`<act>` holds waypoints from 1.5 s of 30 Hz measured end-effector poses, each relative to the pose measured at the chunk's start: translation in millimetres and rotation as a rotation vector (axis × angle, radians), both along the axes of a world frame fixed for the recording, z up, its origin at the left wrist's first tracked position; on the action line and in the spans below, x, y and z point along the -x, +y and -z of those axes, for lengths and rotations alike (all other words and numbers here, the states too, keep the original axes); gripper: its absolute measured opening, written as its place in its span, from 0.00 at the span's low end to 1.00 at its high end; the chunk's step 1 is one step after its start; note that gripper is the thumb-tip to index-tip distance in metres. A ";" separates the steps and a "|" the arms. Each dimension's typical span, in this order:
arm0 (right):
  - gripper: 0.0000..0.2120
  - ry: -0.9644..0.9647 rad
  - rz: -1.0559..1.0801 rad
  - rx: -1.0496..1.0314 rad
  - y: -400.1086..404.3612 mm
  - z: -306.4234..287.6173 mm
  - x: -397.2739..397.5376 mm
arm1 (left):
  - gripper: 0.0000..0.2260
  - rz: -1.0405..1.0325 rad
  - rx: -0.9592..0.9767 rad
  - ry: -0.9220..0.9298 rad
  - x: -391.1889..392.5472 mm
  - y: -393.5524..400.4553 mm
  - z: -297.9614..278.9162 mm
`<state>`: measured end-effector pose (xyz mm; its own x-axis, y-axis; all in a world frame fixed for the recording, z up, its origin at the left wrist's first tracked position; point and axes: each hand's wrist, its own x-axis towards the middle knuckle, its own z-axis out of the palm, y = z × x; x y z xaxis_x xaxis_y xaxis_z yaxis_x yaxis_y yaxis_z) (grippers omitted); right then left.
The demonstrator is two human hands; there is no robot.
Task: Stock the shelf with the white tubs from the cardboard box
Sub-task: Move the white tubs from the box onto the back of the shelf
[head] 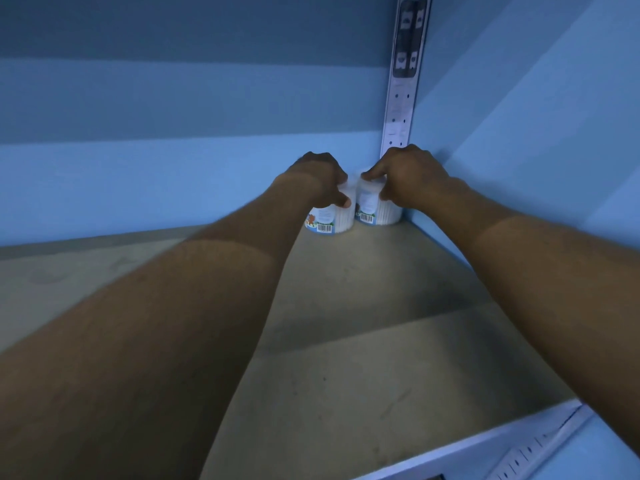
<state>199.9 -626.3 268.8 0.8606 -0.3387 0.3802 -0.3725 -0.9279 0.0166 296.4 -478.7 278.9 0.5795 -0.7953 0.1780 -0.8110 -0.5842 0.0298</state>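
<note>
Two round white tubs stand upright, side by side, in the back right corner of the shelf (346, 341), a flat, dull board. The left tub (330, 220) and right tub (375, 211) carry barcode labels. The left hand (320, 178) and right hand (405, 178) each curl over a tub's top, gripping it. A perforated metal post (401, 98) rises behind.

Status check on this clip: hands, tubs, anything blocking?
Left hand grips left tub; right hand grips right tub. Both tubs upright, side by side in back right corner of the shelf. Nothing blocking.
</note>
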 end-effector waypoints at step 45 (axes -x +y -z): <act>0.39 0.151 -0.197 -0.259 230.3 -23.1 159.7 | 0.30 -0.039 0.040 0.104 149.3 242.5 -23.7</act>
<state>40.1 -396.0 291.9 0.9588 -0.2297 0.1670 -0.1978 -0.9621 -0.1876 147.1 -236.1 302.6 0.6266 -0.7656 0.1460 -0.7792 -0.6117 0.1366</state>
